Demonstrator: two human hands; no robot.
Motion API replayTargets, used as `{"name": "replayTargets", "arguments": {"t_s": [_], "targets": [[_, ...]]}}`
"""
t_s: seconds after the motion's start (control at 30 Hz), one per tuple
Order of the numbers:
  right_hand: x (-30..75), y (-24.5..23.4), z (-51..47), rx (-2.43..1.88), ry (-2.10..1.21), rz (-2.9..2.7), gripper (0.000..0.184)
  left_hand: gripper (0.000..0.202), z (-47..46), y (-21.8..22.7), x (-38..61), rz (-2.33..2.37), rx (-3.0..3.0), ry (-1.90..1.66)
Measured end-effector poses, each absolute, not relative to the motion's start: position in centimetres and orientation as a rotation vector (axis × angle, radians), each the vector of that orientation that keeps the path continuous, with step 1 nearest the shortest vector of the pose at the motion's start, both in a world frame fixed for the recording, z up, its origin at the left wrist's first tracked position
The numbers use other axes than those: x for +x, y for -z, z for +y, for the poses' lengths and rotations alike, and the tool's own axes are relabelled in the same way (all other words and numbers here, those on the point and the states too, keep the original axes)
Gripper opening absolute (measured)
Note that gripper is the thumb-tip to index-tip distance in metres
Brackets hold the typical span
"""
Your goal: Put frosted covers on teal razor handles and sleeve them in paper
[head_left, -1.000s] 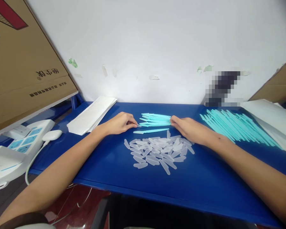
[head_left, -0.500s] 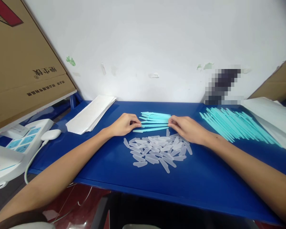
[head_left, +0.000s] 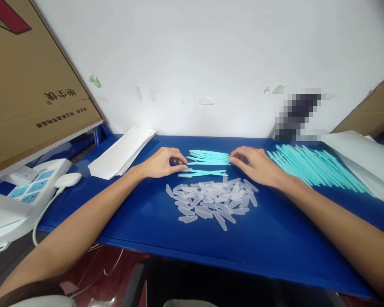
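A small row of teal plastic sticks (head_left: 208, 157) lies on the blue table (head_left: 275, 238) between my hands. My left hand (head_left: 161, 162) pinches the left tip of one stick in that row. Resting at the row's right end, my right hand (head_left: 254, 164) has its fingers curled on the same sticks. Two more teal sticks (head_left: 203, 173) lie just in front of the row. A heap of several clear plastic caps (head_left: 211, 200) sits nearer to me, below both hands.
A large spread of teal sticks (head_left: 313, 168) lies at the right, with white sheets (head_left: 361, 157) behind it. A stack of white paper sleeves (head_left: 121, 151) lies at the left. A cardboard box (head_left: 28, 81), a white power strip (head_left: 25, 192) and cable stand off the table's left edge.
Both hands moved slightly away from me to the row. A second teal stick now lies beside the single one in front of the row.
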State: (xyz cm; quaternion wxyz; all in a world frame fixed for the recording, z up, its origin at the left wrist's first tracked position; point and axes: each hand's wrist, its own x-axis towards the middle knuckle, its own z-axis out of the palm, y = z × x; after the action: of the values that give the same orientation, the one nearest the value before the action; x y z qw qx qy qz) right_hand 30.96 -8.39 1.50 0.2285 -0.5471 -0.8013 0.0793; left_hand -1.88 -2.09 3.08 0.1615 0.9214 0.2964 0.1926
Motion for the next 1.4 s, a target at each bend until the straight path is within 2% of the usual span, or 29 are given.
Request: {"name": "replayTargets", "arguments": {"t_s": [0.1, 0.33, 0.6, 0.93, 1.27, 1.4], "targets": [[31.3, -1.0, -8.1, -1.535, -0.217, -2.217, 0.03, 0.026, -2.4, -4.0, -2.2, 0.864, 2.656, -0.496], [31.2, -0.9, -7.6, -1.402, -0.165, -2.15, 0.028, 0.028, -2.9, -5.7, -3.0, 0.831, 2.533, -0.08], [31.4, -0.3, -7.4, -1.509, -0.147, -2.322, 0.026, 0.031, -4.9, -3.6, 0.1, 0.617, 2.664, -0.371], [30.8, -1.8, -7.4, -1.67, -0.51, -2.288, 0.026, 0.042, -5.9, -2.8, 4.1, 0.54, 2.969, -0.205], [32.2, -2.5, -8.0, -1.687, -0.429, -2.276, 0.025, 0.041, -4.4, -4.0, 8.3, 0.308, 3.32, -0.067], [32.4, -2.6, -8.0, -1.668, -0.393, -2.23, 0.026, 0.029, -4.0, -4.1, 9.5, 0.118, 3.443, -0.098]]}}
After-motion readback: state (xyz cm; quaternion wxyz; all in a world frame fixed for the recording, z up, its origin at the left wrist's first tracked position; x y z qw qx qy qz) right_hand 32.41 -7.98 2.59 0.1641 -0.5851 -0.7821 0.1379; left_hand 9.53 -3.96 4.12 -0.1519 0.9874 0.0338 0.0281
